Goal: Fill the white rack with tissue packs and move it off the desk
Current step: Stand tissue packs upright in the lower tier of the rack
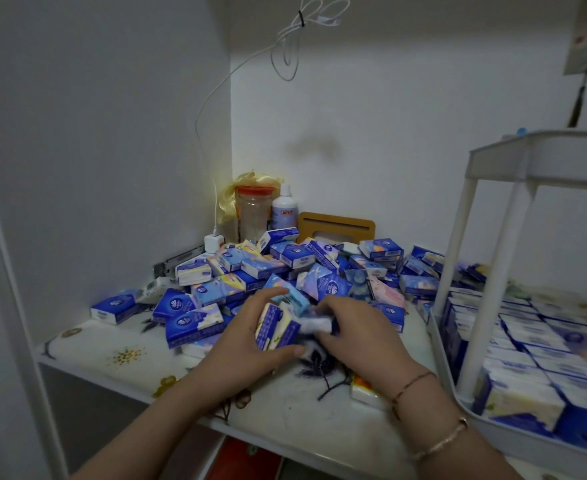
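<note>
A heap of blue-and-white tissue packs point(285, 268) covers the back of the desk point(119, 355). My left hand point(247, 344) grips a small stack of tissue packs point(274, 327) at the heap's front edge. My right hand point(358, 332) pinches one blurred pack point(316, 322) right beside that stack. The white rack point(493, 157) stands at the right on the desk. Its lower tray point(439, 351) holds several rows of packs point(527, 348) standing side by side. The contents of its upper tray are hidden from me.
In the back corner stand a red-lidded jar point(254, 213), a white bottle point(284, 209), a yellow bag and a brown wooden tissue box point(335, 225). A white charger point(213, 242) and its cable run up the wall. A pack point(364, 389) lies under my right wrist.
</note>
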The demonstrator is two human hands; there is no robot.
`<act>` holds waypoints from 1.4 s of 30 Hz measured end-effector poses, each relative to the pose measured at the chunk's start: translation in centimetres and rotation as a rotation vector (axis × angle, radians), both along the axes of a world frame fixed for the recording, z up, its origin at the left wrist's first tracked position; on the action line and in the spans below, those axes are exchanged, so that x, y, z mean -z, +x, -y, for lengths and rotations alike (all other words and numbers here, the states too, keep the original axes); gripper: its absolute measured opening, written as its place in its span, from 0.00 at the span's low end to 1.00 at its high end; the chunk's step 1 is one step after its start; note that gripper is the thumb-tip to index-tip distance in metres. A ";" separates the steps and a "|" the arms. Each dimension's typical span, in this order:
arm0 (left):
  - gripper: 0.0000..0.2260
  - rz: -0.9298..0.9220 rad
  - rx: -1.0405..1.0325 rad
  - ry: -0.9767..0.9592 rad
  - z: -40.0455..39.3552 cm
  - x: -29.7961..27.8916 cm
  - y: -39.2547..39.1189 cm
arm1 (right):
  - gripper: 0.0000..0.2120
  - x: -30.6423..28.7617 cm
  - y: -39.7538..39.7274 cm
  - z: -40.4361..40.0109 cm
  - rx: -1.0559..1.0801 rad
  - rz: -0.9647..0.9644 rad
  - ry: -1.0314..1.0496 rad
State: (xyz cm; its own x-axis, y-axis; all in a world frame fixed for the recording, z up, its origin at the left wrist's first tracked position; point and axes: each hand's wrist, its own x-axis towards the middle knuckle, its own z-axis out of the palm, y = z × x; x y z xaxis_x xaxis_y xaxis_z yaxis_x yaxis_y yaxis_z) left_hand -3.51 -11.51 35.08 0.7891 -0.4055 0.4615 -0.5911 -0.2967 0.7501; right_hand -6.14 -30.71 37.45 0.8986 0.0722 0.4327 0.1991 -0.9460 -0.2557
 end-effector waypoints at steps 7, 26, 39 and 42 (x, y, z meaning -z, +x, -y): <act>0.37 0.112 -0.093 -0.021 1.8 0.2 0.1 | 0.11 -1.3 -0.1 -1.1 -0.034 0.053 0.516; 0.27 0.078 -0.108 -0.227 2.7 -1.9 -0.3 | 0.09 -1.6 2.8 0.4 0.113 -0.187 0.411; 0.31 0.211 0.055 -0.328 5.4 -7.9 -7.2 | 0.15 -10.7 -9.2 1.0 -0.101 0.110 0.576; 0.36 0.277 0.111 -0.327 6.2 -9.6 -9.4 | 0.11 -13.2 -13.1 2.5 -0.067 0.122 0.535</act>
State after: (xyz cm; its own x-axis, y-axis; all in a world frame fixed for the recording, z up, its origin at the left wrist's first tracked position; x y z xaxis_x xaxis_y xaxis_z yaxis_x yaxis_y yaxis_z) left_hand -12.89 -17.75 44.64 0.5771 -0.2785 0.7677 -0.7982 0.0065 0.6024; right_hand -19.25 -33.22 50.60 0.8409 -0.1306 0.5252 0.3126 -0.6750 -0.6684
